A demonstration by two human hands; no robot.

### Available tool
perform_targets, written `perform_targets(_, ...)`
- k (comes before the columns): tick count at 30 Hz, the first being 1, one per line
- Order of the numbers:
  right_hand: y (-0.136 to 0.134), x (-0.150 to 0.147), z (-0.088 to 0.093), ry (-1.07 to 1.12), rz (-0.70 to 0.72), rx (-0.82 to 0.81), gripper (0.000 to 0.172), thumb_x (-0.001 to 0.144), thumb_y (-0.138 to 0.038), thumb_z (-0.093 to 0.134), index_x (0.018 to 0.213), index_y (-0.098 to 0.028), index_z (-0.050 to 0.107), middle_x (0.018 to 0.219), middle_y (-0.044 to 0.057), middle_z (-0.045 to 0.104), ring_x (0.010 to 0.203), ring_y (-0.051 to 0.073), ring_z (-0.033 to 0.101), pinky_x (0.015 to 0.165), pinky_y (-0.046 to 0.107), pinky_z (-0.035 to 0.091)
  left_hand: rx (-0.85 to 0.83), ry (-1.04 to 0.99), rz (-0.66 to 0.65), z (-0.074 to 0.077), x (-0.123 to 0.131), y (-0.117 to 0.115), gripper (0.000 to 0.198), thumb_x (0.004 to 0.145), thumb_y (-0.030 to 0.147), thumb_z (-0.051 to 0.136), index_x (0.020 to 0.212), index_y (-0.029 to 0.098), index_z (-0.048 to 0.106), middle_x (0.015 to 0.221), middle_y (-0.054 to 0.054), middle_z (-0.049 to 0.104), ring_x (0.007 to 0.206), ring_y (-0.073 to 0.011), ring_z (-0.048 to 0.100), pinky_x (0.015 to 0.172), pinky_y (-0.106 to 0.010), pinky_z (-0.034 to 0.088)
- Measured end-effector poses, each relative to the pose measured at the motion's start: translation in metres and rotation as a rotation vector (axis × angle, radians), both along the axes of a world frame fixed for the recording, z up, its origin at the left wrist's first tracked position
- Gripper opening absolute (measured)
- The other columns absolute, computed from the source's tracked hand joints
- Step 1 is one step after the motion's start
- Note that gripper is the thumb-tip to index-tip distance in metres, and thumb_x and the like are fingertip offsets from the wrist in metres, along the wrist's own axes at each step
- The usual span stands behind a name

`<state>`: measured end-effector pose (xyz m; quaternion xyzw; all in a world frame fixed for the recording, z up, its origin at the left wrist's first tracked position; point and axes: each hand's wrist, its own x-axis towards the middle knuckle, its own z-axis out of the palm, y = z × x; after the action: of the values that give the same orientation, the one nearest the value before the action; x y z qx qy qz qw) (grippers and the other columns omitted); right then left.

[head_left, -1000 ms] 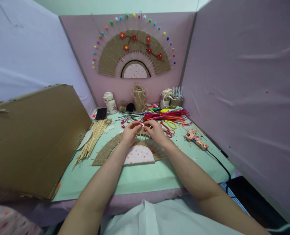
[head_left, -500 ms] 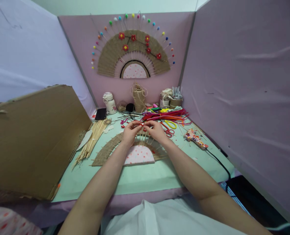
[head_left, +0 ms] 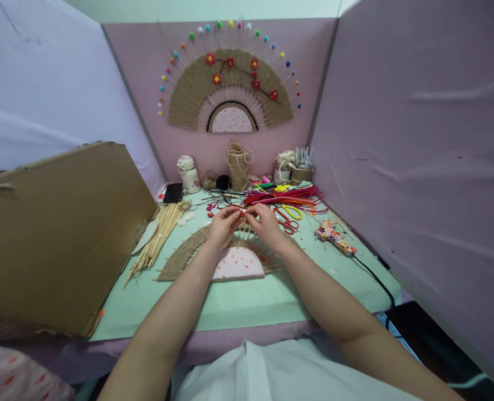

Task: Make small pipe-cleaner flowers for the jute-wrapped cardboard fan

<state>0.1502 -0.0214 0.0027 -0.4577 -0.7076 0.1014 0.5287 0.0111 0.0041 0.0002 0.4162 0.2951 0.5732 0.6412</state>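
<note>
My left hand (head_left: 225, 225) and my right hand (head_left: 264, 224) meet over the top of a half-round twine-covered fan (head_left: 180, 256) lying on the table. Both are closed, thumbs and fingertips pinched together on a small red pipe cleaner (head_left: 243, 212). Its shape is mostly hidden by the fingers. The fan has thin wooden ribs and a white half-circle panel with pink dots (head_left: 238, 263) at its base; my wrists cover part of it. Just right of my right hand lie scissors with red handles (head_left: 289, 226).
Behind my hands are a bundle of red pipe cleaners (head_left: 284, 196), a twine spool (head_left: 239, 167) and a white bottle (head_left: 187, 174). Wooden sticks (head_left: 159, 236) and a cardboard sheet (head_left: 63, 239) stand left. A patterned glue gun (head_left: 334, 236) with a cord lies right. A finished fan (head_left: 188, 94) hangs behind.
Both hands stay pinched on the red pipe cleaner, with only slight finger movement. The whole view has shifted a little.
</note>
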Motion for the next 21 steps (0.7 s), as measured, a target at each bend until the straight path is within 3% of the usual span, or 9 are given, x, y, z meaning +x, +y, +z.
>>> perform_targets(7,0.006,-0.002,0.000,0.265,0.158,-0.260,0.018,0.080,-0.033,0.052,0.079,-0.018,0.061,0.074,0.001,0.061,0.069,0.013,0.053,0.064,0.025,0.042,-0.050,0.010,-0.027,0.000,-0.003,0.001,0.029,0.055,0.019,0.080,0.079,0.015,0.063,0.071,0.001,0.063,0.064,-0.0067,0.059,0.067,-0.021,0.049)
perform_targets(12,0.008,-0.002,0.000,0.310,0.261,-0.351,0.022,0.078,-0.038,0.054,0.076,-0.017,0.061,0.070,-0.001,0.061,0.064,0.012,0.051,0.059,0.023,0.041,-0.030,0.071,-0.009,0.002,-0.002,0.000,0.032,0.055,0.024,0.080,0.081,0.016,0.063,0.075,0.001,0.062,0.066,-0.0076,0.057,0.065,-0.022,0.046)
perform_targets(14,0.007,-0.002,-0.001,0.321,0.219,-0.344,0.022,0.078,-0.038,0.053,0.077,-0.017,0.061,0.069,-0.001,0.061,0.062,0.012,0.051,0.058,0.023,0.041,0.006,0.145,0.077,0.002,-0.001,-0.001,0.028,0.057,0.026,0.079,0.077,0.017,0.062,0.072,0.001,0.061,0.065,-0.0086,0.055,0.062,-0.022,0.043)
perform_targets(18,0.004,-0.003,-0.001,0.230,-0.043,-0.155,0.016,0.080,-0.032,0.053,0.075,-0.018,0.060,0.073,0.002,0.061,0.070,0.016,0.054,0.067,0.028,0.042,0.248,0.405,0.348,0.003,0.002,-0.007,0.016,0.063,0.029,0.074,0.065,0.018,0.064,0.070,0.000,0.058,0.072,-0.0126,0.052,0.064,-0.022,0.040)
perform_targets(21,0.000,-0.003,-0.001,0.065,-0.119,0.002,0.013,0.083,-0.028,0.052,0.076,-0.019,0.059,0.081,0.005,0.061,0.080,0.019,0.053,0.075,0.031,0.041,0.412,0.509,0.365,0.005,0.005,-0.014,0.010,0.068,0.029,0.071,0.066,0.020,0.067,0.076,-0.003,0.058,0.079,-0.0152,0.051,0.067,-0.022,0.040)
